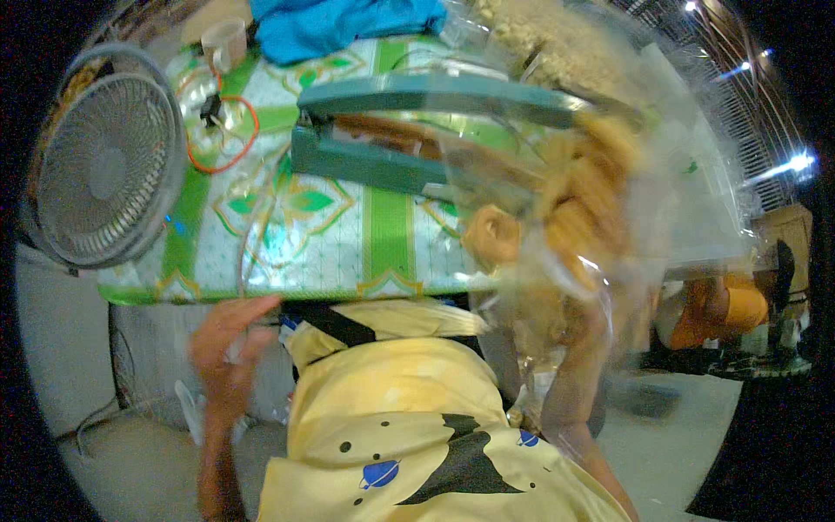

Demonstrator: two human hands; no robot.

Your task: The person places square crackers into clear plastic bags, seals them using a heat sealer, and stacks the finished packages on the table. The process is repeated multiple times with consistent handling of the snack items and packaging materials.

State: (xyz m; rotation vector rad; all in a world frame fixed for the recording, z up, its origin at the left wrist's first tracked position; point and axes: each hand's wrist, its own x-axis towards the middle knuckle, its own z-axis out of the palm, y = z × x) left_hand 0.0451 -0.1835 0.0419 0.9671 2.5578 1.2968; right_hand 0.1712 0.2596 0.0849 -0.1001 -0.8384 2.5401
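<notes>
My left hand (231,339) is blurred, just below the table's near edge at the left, its thumb and fingers apart with nothing seen between them. At the right, my right hand (580,202) is at the right end of a long teal hand-lever device (372,166), likely an impulse bag sealer, whose upper arm (417,91) is raised off its base. Clear plastic (691,196) spreads over and around that hand. Blur and plastic hide its exact grip. A tan, rounded form (492,235) shows by the base's near side; whether it is fingers or an object is unclear.
A round fan (107,169) stands at the left of the patterned tablecloth (313,241). Behind are an orange-red cord loop (254,127), a mug (225,46), blue cloth (346,23) and a pale tan heap (561,39). Part of another person (711,303) appears far right.
</notes>
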